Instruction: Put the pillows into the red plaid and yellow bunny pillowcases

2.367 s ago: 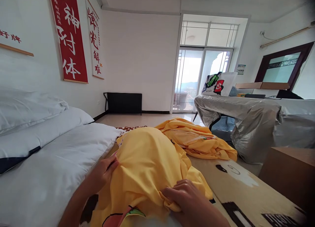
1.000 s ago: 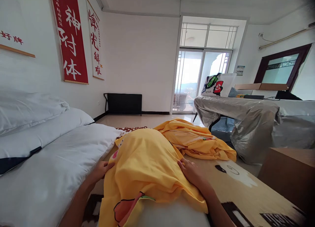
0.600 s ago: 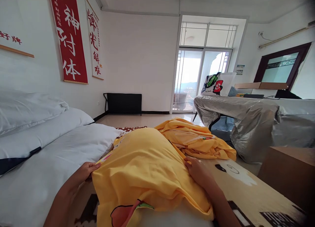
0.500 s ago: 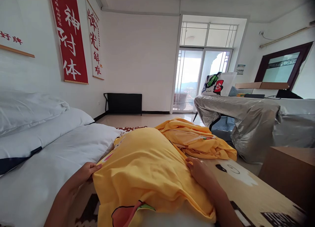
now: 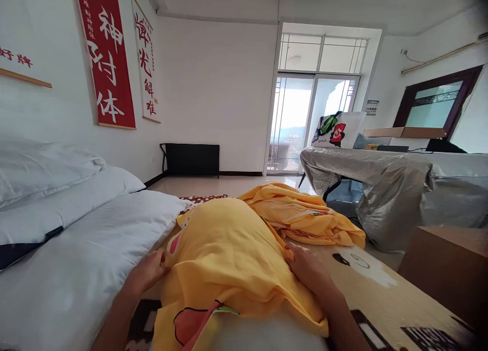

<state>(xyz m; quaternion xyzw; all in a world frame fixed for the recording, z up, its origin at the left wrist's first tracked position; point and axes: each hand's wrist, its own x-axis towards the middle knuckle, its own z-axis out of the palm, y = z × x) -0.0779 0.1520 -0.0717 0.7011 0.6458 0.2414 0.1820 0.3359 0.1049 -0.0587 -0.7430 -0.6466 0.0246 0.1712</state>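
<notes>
A yellow pillowcase (image 5: 224, 259) with a cartoon print covers most of a white pillow (image 5: 263, 336) that lies in front of me on the bed. My left hand (image 5: 147, 272) grips the cloth at its left side, fingers closed on the edge. On the right side my right hand (image 5: 308, 269) presses against the yellow cloth, its fingertips tucked under a fold. The pillow's white end shows bare at the bottom of the view.
A second heap of yellow cloth (image 5: 305, 214) lies beyond on the printed beige sheet (image 5: 381, 295). White bedding and pillows (image 5: 57, 209) fill the left. A silver-covered table (image 5: 400, 183) and a brown cardboard box (image 5: 446, 264) stand on the right.
My left hand has moved inward along the pillow's left side, bunching the yellow cloth. My right hand went from the near end to the right side and stays there.
</notes>
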